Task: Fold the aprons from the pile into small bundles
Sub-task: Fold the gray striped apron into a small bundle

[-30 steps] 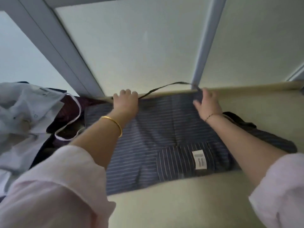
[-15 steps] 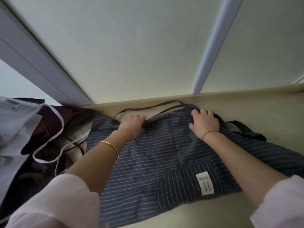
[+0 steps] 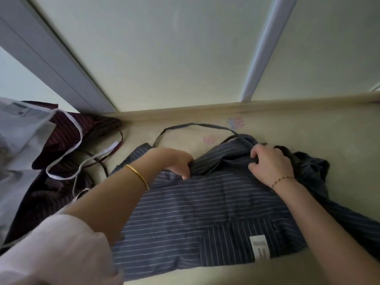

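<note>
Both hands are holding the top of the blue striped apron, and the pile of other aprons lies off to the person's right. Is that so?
Not quite. The head view shows the pile of other aprons lying to the person's left, not the right. The rest holds: the left hand and right hand both hold the top of the blue striped apron.

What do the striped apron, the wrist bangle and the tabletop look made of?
The striped apron looks like thin woven cloth, likely a cotton blend, matte: it bunches in soft creases. The bangle seems polished gold-coloured metal, by its sheen. The tabletop is smooth pale beige, perhaps laminate; hard to tell.
</note>
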{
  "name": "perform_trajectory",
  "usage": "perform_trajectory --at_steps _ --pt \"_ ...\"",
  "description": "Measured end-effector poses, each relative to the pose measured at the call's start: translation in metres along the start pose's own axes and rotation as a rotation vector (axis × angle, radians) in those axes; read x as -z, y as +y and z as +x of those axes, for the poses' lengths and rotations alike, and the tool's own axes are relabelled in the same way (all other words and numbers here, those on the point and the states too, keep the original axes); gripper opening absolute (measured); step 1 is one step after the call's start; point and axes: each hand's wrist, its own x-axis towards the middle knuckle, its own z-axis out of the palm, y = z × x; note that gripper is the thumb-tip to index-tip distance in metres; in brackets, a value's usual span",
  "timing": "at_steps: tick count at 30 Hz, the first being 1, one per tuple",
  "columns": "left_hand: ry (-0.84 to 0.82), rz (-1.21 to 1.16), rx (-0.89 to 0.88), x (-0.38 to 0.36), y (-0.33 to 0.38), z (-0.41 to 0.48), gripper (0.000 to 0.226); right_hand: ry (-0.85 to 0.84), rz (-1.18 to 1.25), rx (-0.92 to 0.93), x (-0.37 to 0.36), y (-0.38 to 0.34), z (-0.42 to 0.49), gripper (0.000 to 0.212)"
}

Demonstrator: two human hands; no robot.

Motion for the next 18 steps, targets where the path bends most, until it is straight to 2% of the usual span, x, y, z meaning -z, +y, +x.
perform_trajectory --at_steps 3,5,7,9,11,13,15,17,18 --pt "0.182 -0.043 0.037 0.015 -0.023 -0.003 0.026 0.185 0.114 0.088 0.018 -0.010 0.018 0.026" --pt "0.260 0.097 0.110 0.022 -0.037 -0.005 0.032 0.173 0.148 0.122 0.023 -0.018 0.035 0.033" --pt "0.391 0.292 0.232 0.025 -0.049 -0.005 0.034 0.150 0.115 0.095 0.024 -0.021 0.051 0.031" --pt "0.534 0.443 0.346 0.025 -0.058 -0.003 0.034 0.048 -0.040 -0.032 0.025 -0.021 0.063 0.022" --pt "0.598 0.482 0.433 0.023 -0.067 -0.003 0.032 -0.147 -0.233 -0.200 0.032 -0.025 0.066 0.018" --pt "0.606 0.424 0.465 0.023 -0.074 -0.004 0.031 -0.213 -0.366 -0.258 0.036 -0.031 0.070 0.023" --pt "0.579 0.261 0.403 0.027 -0.077 -0.004 0.030 -0.063 -0.453 -0.126 0.032 -0.036 0.079 0.027" --pt "0.562 0.052 0.282 0.032 -0.071 -0.003 0.026 0.074 -0.393 0.036 0.021 -0.042 0.088 0.025" --pt "0.581 -0.010 0.226 0.033 -0.067 -0.002 0.024 0.088 -0.345 0.070 0.017 -0.045 0.091 0.023"
